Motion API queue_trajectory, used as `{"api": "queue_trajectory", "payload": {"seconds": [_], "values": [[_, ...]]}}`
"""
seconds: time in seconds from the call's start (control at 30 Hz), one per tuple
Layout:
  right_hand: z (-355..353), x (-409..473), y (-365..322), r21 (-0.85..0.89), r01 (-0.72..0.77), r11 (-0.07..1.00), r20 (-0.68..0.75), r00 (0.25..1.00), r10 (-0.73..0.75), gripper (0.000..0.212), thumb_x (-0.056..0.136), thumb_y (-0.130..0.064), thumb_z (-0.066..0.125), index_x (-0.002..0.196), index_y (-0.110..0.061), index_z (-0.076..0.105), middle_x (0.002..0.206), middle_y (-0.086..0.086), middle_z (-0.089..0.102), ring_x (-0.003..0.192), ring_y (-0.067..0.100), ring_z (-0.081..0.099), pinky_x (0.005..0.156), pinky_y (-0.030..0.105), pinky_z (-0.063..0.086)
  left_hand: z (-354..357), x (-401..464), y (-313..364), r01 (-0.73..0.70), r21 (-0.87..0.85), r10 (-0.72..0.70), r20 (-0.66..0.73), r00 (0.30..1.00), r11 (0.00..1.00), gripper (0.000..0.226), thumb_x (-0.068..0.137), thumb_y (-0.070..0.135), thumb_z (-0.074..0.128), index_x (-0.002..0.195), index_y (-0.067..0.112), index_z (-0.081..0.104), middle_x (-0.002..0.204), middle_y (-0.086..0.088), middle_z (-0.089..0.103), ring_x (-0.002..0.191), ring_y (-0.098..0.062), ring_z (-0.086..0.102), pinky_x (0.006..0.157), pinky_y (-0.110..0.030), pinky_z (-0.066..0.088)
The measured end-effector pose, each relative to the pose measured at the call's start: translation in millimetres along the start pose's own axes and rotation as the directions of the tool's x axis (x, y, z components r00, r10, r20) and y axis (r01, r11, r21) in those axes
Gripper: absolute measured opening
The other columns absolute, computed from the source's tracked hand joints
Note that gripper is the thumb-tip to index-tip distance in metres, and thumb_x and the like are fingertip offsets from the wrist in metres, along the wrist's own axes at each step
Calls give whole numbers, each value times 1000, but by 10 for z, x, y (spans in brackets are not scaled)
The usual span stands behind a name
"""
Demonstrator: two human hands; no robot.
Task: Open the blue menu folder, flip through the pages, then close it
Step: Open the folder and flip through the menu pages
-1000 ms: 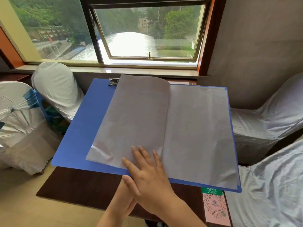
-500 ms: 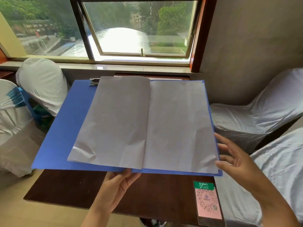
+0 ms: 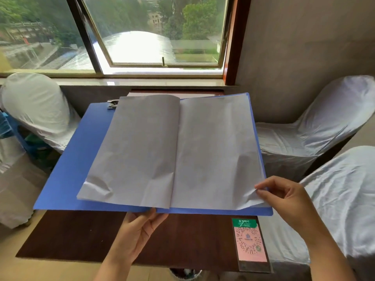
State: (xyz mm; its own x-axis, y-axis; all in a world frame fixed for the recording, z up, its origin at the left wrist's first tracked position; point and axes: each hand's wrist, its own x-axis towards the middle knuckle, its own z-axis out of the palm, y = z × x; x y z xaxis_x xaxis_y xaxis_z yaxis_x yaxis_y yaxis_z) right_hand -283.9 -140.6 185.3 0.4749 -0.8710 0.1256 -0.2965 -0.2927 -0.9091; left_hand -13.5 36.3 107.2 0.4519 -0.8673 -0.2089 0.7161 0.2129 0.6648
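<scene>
Blue menu folder [image 3: 67, 171] lies open ahead of me, spine running away; my right hand [image 3: 288, 201] pinches the right page's [image 3: 219, 151] near corner, my left hand [image 3: 138, 234] cupped open under the near edge.

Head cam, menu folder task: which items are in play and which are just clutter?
In play:
blue menu folder, lying open
right-hand page, corner pinched by right hand
left hand, under the folder's near edge

Clutter:
QR code card on the table
covered chairs
window
</scene>
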Motion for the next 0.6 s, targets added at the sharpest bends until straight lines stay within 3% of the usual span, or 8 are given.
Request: {"api": "queue_trajectory", "payload": {"seconds": [0.17, 0.23, 0.3, 0.37, 0.43, 0.5, 0.57, 0.6], "values": [[141, 3, -97, -314, 79, 946, -191, 971, -144, 22, 72, -4, 76, 70, -23, 65, 114, 0, 52, 110, 26, 50, 85, 42, 51, 16, -26, 12, -16, 26, 16, -12, 1000, 1000, 40, 74, -5, 52, 100, 19, 71, 106, -12, 73, 97, -29, 69, 68, -37, 60], [149, -2, -153, -334, 162, 929, -191, 953, -235, 23, 73, -7, 74, 73, -27, 64, 121, 1, 52, 114, 25, 50, 89, 44, 50, 16, -40, 15, -21, 26, 21, -15, 1000, 999, 41, 75, -6, 52, 104, 19, 69, 107, -11, 73, 99, -29, 68, 69, -37, 59], [151, -12, -210, -100, 197, 975, -134, 969, -210, 15, 80, -20, 64, 89, -32, 65, 127, -12, 55, 113, 15, 57, 85, 34, 55, 12, -55, 20, -30, 29, 30, -19, 999, 999, 42, 75, -6, 51, 102, 20, 71, 106, -10, 73, 99, -28, 68, 70, -37, 59], [169, -4, -242, 319, 98, 943, -20, 995, -97, 37, 85, -31, 51, 121, -42, 53, 129, -22, 57, 112, 7, 60, 77, 25, 58, 0, -71, 35, -36, 34, 37, -21, 999, 999, 41, 75, -5, 51, 99, 20, 72, 104, -9, 74, 98, -27, 68, 71, -37, 59], [203, 19, -244, 732, -52, 680, 59, 998, 12, 44, 88, -38, 42, 131, -46, 41, 127, -12, 62, 111, 12, 62, 81, 28, 57, -22, -90, 57, -35, 27, 36, -21, 999, 999, 39, 75, -5, 52, 101, 17, 71, 104, -11, 74, 98, -28, 68, 71, -37, 59], [250, 29, -232, 901, -138, 412, 109, 990, 91, 44, 88, -48, 37, 131, -41, 46, 122, 4, 66, 111, 21, 62, 90, 39, 51, -52, -110, 72, -33, 20, 33, -30, 999, 999, 39, 75, -6, 52, 103, 16, 70, 104, -12, 74, 98, -30, 68, 70, -38, 59], [312, 29, -244, 940, -173, 294, 145, 983, 117, 46, 86, -49, 38, 126, -32, 55, 117, 8, 69, 109, 24, 64, 91, 46, 48, -66, -132, 72, -35, 18, 35, -34, 999, 999, 40, 75, -6, 52, 103, 16, 70, 104, -12, 74, 97, -30, 69, 70, -38, 59], [363, 30, -261, 931, -184, 315, 158, 982, 106, 43, 87, -44, 40, 120, -29, 60, 112, 5, 72, 105, 22, 66, 88, 45, 52, -66, -143, 70, -37, 17, 38, -32, 999, 999, 40, 76, -6, 52, 103, 17, 70, 104, -12, 74, 97, -30, 69, 70, -38, 59]]}}
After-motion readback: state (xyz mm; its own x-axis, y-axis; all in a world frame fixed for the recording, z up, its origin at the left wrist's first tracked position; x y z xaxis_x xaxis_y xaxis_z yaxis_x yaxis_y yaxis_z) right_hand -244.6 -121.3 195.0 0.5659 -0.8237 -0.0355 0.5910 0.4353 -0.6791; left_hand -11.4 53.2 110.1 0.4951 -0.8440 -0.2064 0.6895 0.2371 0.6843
